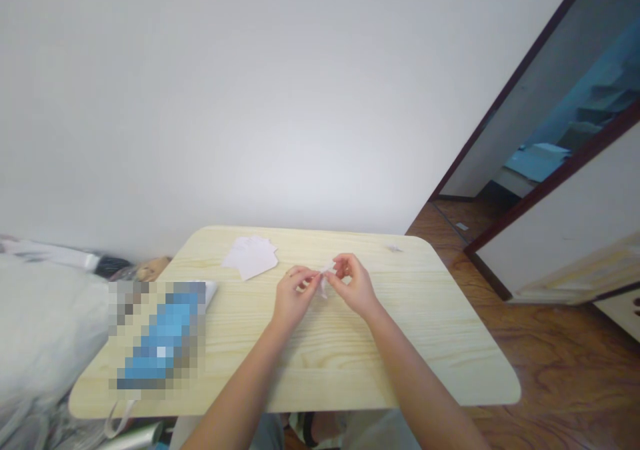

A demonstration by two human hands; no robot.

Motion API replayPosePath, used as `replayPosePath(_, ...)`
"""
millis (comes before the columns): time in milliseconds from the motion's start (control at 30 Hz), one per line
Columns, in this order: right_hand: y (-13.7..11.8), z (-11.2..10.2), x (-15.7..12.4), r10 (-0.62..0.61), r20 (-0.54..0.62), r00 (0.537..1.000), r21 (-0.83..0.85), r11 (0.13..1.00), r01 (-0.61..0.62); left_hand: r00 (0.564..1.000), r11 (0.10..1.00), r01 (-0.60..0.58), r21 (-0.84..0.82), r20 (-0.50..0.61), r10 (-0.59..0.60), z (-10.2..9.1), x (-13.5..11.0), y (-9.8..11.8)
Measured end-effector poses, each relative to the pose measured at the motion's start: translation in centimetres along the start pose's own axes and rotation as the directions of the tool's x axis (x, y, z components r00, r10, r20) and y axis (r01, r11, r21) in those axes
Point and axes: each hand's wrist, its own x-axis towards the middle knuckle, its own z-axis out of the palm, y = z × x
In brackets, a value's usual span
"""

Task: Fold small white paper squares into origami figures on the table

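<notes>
Both of my hands meet over the middle of a light wooden table (425, 343). My left hand (295, 297) and my right hand (353, 282) each pinch a small folded piece of white paper (325, 278) held between them, just above the tabletop. Fingers of both hands are closed on the paper. A loose pile of white paper sheets (250, 257) lies on the table behind and to the left of my hands.
A blurred blue object (160, 333) lies on the table's left part. A tiny scrap (393, 248) sits near the far right edge. Bedding (40, 317) is at the left, a white wall behind, a wooden floor and an open doorway (550, 150) at the right.
</notes>
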Motion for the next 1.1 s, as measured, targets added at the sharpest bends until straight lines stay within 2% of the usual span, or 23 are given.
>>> replayPosePath(133, -0.5, -0.6, 0.2, -0.171, 0.03, 0.985, -0.032, 0.985, 0.172, 0.999, 1.0, 0.004, 0.006, 0.04, -0.004, 0.0, -0.1, 0.3)
replayPosePath(233, -0.4, -0.7, 0.3, -0.173, 0.03, 0.985, -0.017, 0.985, 0.173, 0.998, 1.0, 0.0, 0.01, 0.07, -0.001, 0.0, -0.2, 0.4)
replayPosePath(367, -0.1, -0.8, 0.5, -0.113, 0.042, 0.993, 0.052, 0.993, 0.111, 0.995, 1.0, -0.001, -0.02, 0.1, 0.003, -0.1, -0.2, 0.5)
replayPosePath(433, 0.3, -1.0, 0.8, -0.078, 0.054, 0.996, 0.093, 0.993, 0.073, 0.986, 0.997, -0.058, -0.059, 0.151, 0.066, -0.2, -0.2, 0.4)
replayPosePath(533, 0.8, -1.3, 1.1, -0.013, 0.088, 0.996, 0.156, 0.988, -0.001, 0.949, 0.981, -0.172, -0.094, 0.251, 0.191, -0.3, -0.2, 0.3)
replayPosePath(667, 1.2, -1.5, 1.3, 0.15, 0.151, 0.977, 0.231, 0.956, -0.182, 0.921, 0.97, -0.238, -0.052, 0.303, 0.243, -0.1, -0.4, 0.1)
replayPosePath(800, 1.2, -1.2, 1.1, 0.282, 0.26, 0.924, 0.288, 0.89, -0.353, 0.901, 0.939, -0.343, -0.023, 0.274, 0.336, 0.3, -0.5, -0.1)
replayPosePath(900, 1.3, -0.8, 1.0, 0.296, 0.313, 0.902, 0.321, 0.861, -0.394, 0.886, 0.909, -0.416, 0.016, 0.234, 0.401, 0.5, -0.6, -0.2)
replayPosePath(1000, 1.2, -0.6, 1.0, 0.277, 0.275, 0.921, 0.358, 0.859, -0.366, 0.888, 0.897, -0.438, 0.066, 0.186, 0.42, 0.6, -0.6, -0.3)
replayPosePath(1100, 0.9, -0.9, 1.1, 0.278, 0.169, 0.946, 0.35, 0.88, -0.321, 0.911, 0.899, -0.411, 0.151, 0.12, 0.396, 0.5, -0.5, -0.6)
